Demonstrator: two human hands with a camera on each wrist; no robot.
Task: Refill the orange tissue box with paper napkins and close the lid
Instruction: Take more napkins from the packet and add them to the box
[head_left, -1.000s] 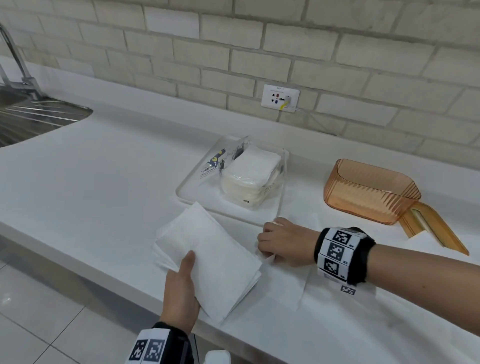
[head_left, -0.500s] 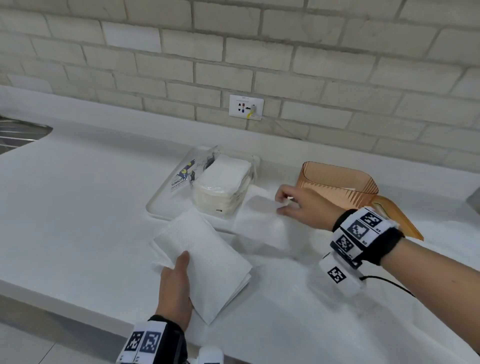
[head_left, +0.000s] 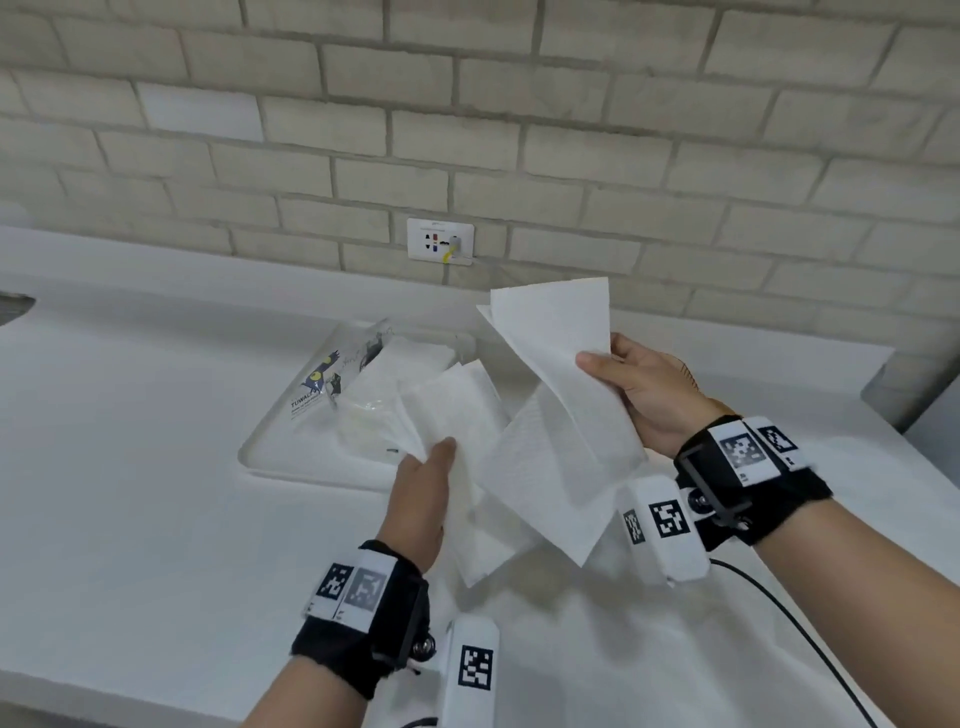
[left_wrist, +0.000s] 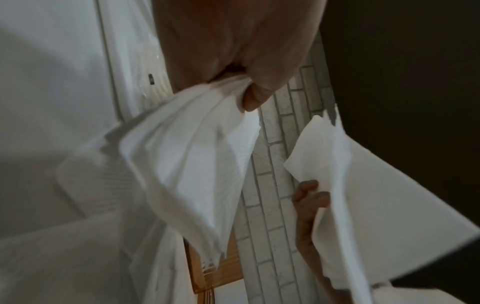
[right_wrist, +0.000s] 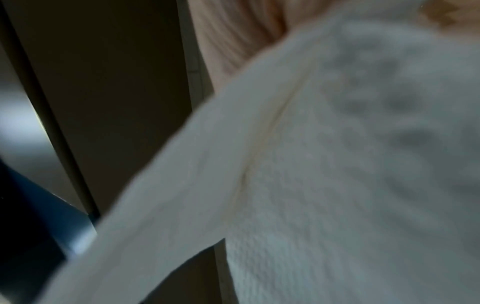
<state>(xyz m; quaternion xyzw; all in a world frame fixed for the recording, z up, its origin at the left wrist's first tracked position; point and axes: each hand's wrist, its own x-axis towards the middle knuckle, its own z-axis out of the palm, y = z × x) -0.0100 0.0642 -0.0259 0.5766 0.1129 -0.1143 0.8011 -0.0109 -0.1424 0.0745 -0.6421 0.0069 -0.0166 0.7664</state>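
Above the counter (head_left: 130, 467), the left hand (head_left: 421, 499) pinches a napkin stack (head_left: 457, 441) between thumb and fingers. The right hand (head_left: 649, 389) pinches one napkin (head_left: 561, 364) beside it. The orange box (left_wrist: 228, 273) sits behind by the wall, mostly hidden.

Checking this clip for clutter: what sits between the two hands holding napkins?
Head view: only paper. The right hand's napkin hangs overlapping the left hand's napkin stack; nothing else lies between.
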